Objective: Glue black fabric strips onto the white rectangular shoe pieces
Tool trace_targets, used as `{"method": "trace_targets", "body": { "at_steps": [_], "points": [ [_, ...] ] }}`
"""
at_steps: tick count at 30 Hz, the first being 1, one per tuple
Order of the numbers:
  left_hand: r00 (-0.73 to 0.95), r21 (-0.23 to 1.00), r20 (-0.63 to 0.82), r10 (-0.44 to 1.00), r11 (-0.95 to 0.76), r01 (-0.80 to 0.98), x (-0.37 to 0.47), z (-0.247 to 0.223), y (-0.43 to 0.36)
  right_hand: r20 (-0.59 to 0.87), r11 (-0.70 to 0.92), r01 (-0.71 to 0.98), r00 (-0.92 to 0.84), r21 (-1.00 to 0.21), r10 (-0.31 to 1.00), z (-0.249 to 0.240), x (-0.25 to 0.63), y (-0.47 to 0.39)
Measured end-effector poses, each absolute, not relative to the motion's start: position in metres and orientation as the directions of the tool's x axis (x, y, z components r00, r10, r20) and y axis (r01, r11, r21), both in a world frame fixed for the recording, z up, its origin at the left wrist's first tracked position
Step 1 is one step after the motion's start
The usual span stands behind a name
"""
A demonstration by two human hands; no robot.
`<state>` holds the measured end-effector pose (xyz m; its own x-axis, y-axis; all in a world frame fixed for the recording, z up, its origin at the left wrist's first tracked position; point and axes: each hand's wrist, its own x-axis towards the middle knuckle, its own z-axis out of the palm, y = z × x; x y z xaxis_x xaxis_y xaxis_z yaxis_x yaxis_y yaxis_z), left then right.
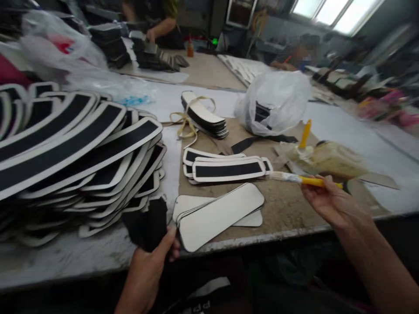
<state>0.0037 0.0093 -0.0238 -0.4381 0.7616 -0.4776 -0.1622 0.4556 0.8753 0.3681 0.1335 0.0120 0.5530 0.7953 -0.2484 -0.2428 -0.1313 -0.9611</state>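
Note:
My right hand (330,200) is closed around the yellow handle of a paintbrush (294,178). Its pale bristles reach the right end of a small stack of white-edged black strips (229,169). At the front edge of the table my left hand (157,257) pinches dark black pieces (152,222), whose material I cannot make out. Just right of those fingers lie plain white strips with rounded corners (222,216), overlapping at an angle. Beyond the small stack is a bundle of curved white-topped strips (204,114) with a loose yellowish tie (186,124).
A tall fanned pile of white-edged black strips (78,144) fills the left. Behind the brush are a white plastic bag (278,100) and a cloudy glue-stained container (337,159) with a second yellow-handled brush (305,134). Two people (160,28) are across the table.

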Motion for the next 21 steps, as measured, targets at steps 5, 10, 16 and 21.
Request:
{"method": "trace_targets", "body": {
  "at_steps": [5,10,16,21],
  "points": [
    [-0.338,0.84,-0.542,0.769,0.484,-0.247,-0.002,-0.026,-0.008,-0.356,-0.274,-0.308,0.257,-0.911,0.898,0.008,0.263,0.073],
    [-0.256,0.862,-0.506,0.823,0.474,-0.18,0.0,-0.028,-0.007,-0.288,-0.232,-0.274,0.184,-0.933,0.94,0.003,0.204,0.051],
    [-0.242,0.856,-0.514,0.823,0.475,-0.203,-0.001,-0.035,-0.007,-0.31,-0.262,-0.283,0.142,-0.923,0.94,-0.009,0.185,0.043],
    [-0.245,0.859,-0.51,0.825,0.47,-0.204,0.0,-0.037,-0.008,-0.234,-0.191,-0.218,0.193,-0.957,0.953,-0.011,0.189,0.045]
  ]
}}
